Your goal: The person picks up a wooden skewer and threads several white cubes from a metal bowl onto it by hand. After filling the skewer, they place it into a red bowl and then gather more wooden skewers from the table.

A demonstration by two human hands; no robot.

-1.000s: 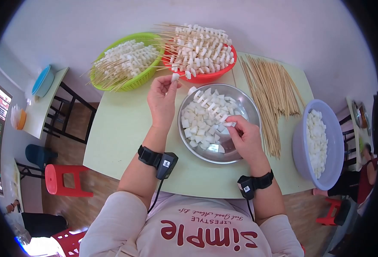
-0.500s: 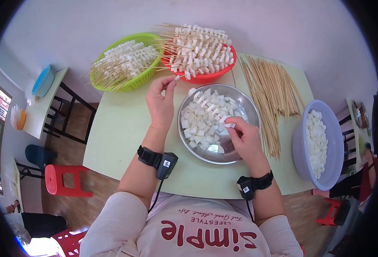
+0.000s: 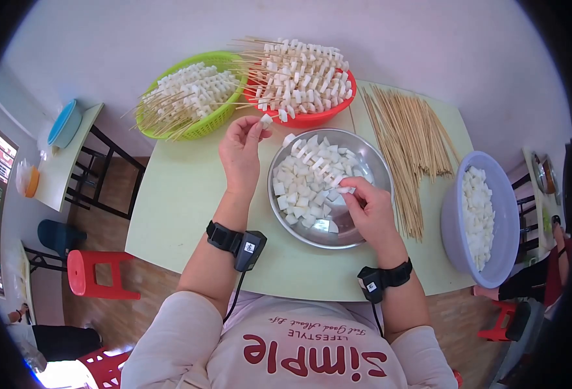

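My left hand [image 3: 240,155] pinches a single white chunk [image 3: 266,121] between thumb and fingertips, in front of the red basket. My right hand [image 3: 371,211] is closed on the near end of a skewer of white chunks [image 3: 314,160], which slants up and to the left over the steel bowl [image 3: 384,170]; the stick itself is hidden by the pieces. Below the skewer, loose white chunks [image 3: 299,191] fill the left side of the bowl. Its right side shows bare metal.
A red basket [image 3: 321,119] and a green basket [image 3: 224,120], both heaped with loaded skewers, stand at the back. Bare bamboo sticks [image 3: 409,139] lie right of the bowl. Beyond is a purple tub [image 3: 453,223] of white pieces. A red stool [image 3: 91,275] stands left.
My left hand has shifted slightly left and turned, so the white chunk in its fingers shows more fully. My right hand and the skewer have barely moved.
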